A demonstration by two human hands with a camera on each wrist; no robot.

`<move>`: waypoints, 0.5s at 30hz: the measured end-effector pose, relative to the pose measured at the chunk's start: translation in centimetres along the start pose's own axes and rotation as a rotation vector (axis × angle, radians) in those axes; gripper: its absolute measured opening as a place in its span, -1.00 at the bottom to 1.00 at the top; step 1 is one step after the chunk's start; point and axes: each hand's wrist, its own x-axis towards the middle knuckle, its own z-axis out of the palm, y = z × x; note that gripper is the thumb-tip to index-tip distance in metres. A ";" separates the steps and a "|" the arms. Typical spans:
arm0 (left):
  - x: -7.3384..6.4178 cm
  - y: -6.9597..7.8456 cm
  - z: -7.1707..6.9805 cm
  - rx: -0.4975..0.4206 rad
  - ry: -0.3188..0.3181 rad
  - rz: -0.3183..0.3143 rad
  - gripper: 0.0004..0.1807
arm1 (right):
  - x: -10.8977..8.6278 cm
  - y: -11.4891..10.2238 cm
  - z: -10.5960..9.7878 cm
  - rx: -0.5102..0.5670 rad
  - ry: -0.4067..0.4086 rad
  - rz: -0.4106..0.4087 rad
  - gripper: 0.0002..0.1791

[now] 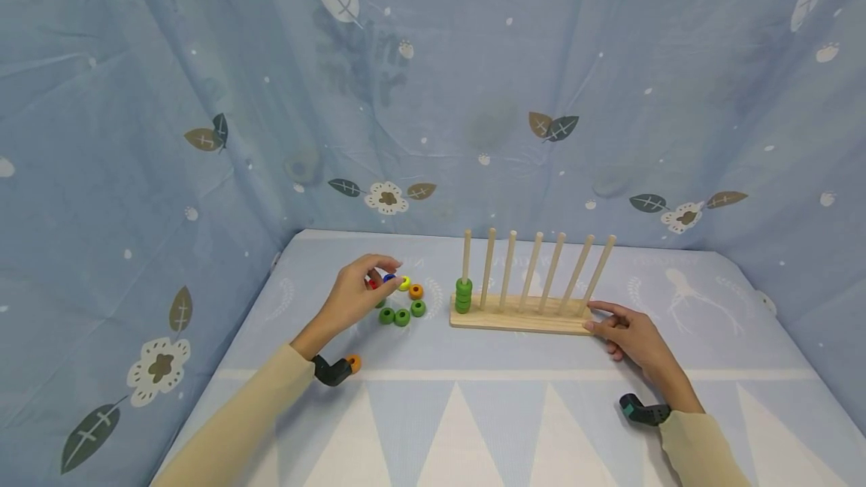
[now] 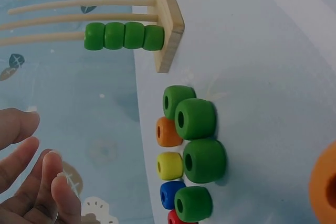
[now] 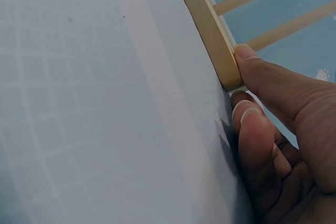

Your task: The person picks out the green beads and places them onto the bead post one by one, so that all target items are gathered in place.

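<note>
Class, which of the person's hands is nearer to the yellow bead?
Left. The left hand is raised close by the yellow bead; the right hand is farther off, gripping the right end of the wooden rack.

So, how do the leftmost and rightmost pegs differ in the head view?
The leftmost peg carries four green beads; the rightmost peg is bare. The rightmost peg stands next to the right hand; the leftmost peg is at the opposite end. Both are plain wood, set in the same base.
</note>
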 end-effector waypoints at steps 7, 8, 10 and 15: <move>-0.7 -1.0 0.1 -0.004 -0.010 -0.022 -0.67 | -0.1 -0.2 0.0 -0.001 0.001 0.013 -0.25; -0.8 -1.1 0.1 -0.005 -0.013 -0.029 -0.67 | -0.1 -0.2 0.0 0.001 0.000 0.014 -0.25; -1.0 -1.3 0.2 0.001 -0.016 -0.040 -0.67 | -0.1 -0.2 0.0 0.001 0.000 0.012 -0.25; -1.4 -1.7 0.3 0.017 -0.027 -0.075 -0.67 | -0.1 -0.2 0.0 0.002 0.002 0.006 -0.26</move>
